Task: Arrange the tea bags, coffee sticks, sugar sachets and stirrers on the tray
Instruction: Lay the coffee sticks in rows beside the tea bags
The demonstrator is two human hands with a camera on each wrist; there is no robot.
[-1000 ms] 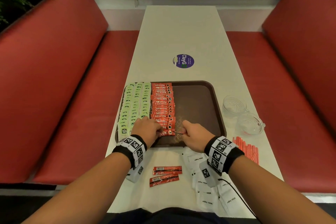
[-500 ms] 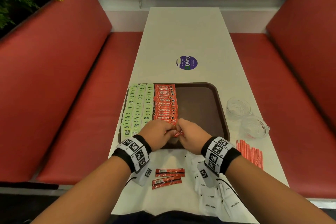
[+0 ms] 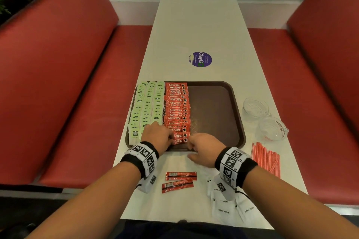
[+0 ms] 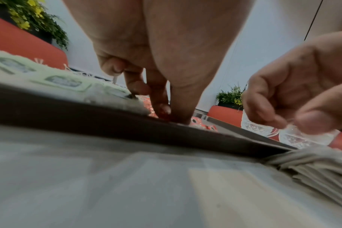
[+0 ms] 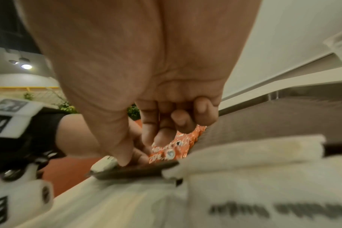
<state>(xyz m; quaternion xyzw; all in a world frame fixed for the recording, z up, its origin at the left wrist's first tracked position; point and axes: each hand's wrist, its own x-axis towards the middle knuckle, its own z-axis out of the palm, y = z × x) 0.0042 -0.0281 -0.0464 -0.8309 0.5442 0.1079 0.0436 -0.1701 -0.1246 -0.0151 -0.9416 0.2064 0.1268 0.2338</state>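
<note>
Left hand (image 3: 157, 136) presses its fingertips on the nearest Nescafé coffee stick (image 3: 179, 140) in the head view; the right hand (image 3: 204, 148), fingers curled, hangs over the tray's near rim (image 3: 240, 137). Three columns of green tea bags (image 3: 147, 106) and one column of coffee sticks (image 3: 175, 110) fill the left half. Two coffee sticks (image 3: 180, 176), the white sugar sachets (image 3: 229, 207) and red stirrers (image 3: 266, 159) wait on the bench (image 3: 194, 31); two glass cups (image 3: 272, 128) stand right.

Left wrist view: fingertips (image 4: 164, 111) bear on the red stick.

Right wrist view: the curled fingers (image 5: 178, 117) seem empty.
</note>
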